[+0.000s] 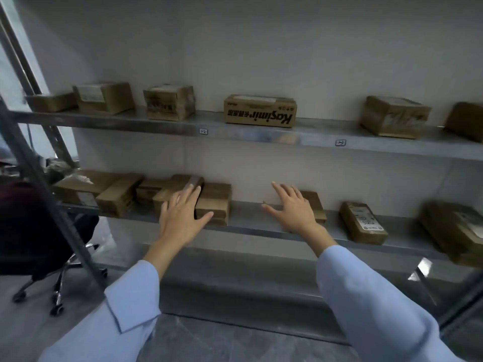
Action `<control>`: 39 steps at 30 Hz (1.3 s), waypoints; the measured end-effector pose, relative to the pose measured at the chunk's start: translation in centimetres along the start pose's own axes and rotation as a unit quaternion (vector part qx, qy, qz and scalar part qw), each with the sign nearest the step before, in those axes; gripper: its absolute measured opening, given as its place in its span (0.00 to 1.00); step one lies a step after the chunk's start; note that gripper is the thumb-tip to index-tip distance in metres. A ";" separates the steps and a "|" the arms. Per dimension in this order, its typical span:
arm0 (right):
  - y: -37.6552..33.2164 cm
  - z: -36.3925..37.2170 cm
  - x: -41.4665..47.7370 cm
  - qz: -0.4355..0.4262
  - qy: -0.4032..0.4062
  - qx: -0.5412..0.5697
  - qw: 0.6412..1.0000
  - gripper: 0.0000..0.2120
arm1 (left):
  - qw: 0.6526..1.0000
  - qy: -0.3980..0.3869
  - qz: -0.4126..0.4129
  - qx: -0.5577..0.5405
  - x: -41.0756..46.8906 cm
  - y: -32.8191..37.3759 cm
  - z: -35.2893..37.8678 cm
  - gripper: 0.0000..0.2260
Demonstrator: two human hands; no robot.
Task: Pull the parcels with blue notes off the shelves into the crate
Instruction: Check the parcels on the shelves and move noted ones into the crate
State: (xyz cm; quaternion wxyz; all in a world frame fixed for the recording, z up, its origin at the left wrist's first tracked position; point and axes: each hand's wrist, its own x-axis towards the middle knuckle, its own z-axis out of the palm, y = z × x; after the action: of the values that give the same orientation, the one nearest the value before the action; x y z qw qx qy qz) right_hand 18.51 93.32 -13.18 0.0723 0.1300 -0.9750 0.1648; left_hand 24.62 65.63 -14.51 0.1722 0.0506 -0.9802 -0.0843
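Light-blue left sleeve (125, 304) and right sleeve (366, 296) are sitting closest to the lens, both pointing up toward the racking. I'm using the Kasimir box (260, 111) as my landmark since it's the only thing with readable print: it's sitting on the upper shelf (326, 138) with its lettering upside down. Below it and off to the left, the left grip (180, 215) is hanging open, fingers straight and spread, over a stacked brown parcel (214, 202) on the lower shelf (248, 220). The fingertips are looking like they're on its top, but I can't tell if they're actually touching. Below the Kasimir box and slightly right, the right grip (292, 207) is also lying open and spread, holding nothing, just in front of a small flat parcel (315, 205). Further right and down from the box, a labelled parcel (363, 223) is showing a white sticker, with a blurry parcel (454, 231) sitting beyond it. Level with the box, a square parcel (170, 101) is sitting to its left and a taped parcel (394, 116) to its right. As for blue notes, everything's too smeared to tell which parcels are carrying one. Way down-left of the box, an office chair (39, 231) is standing on the floor.
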 end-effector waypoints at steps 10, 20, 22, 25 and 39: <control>0.0 3.7 10.0 -0.049 -0.049 0.052 0.996 0.35 | 0.999 -0.012 -0.049 0.017 6.0 -1.4 3.4 0.35; -0.7 8.5 15.6 -0.022 -0.086 0.087 0.992 0.35 | 0.996 -0.055 -0.031 -0.059 10.9 -3.5 9.0 0.34; -1.0 9.6 16.2 -0.010 -0.090 0.098 0.991 0.35 | 0.996 -0.069 -0.014 -0.057 11.6 -4.1 10.3 0.35; -2.0 11.4 16.9 0.009 -0.098 0.112 0.989 0.36 | 0.991 -0.109 -0.010 -0.079 12.7 -5.1 12.0 0.35; -5.4 20.3 17.6 0.083 -0.115 0.147 0.979 0.37 | 0.987 -0.133 0.025 -0.092 14.7 -6.7 17.5 0.37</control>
State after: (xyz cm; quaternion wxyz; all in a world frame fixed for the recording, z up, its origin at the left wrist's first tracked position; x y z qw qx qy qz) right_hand 1.19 77.47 -27.30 -0.0744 0.0760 -0.9494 0.2954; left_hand 5.33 59.73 -27.09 0.0466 -0.0017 -0.9834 -0.1755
